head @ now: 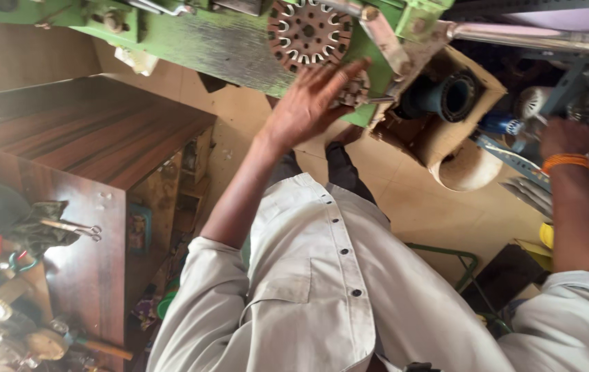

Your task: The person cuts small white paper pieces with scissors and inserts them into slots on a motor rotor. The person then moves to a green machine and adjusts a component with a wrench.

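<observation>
My left hand (311,103) reaches up to a green machine (218,45), fingers stretched out. Its fingertips rest on a small slotted metal core (356,91) mounted on the machine. Just above it sits a round brown slotted lamination disc (308,31). A grey metal lever (385,38) slants down beside the disc. My right hand (566,136), with an orange band at the wrist, is curled among metal parts on a rack (583,89) at the right. What its fingers close on is hidden.
An open cardboard box (477,72) beside the machine holds a dark blue ring-shaped part (454,96). A wooden workbench (95,141) stands at the left with scissors (77,228) and several tools (26,337) on it. A long metal bar (528,38) juts right.
</observation>
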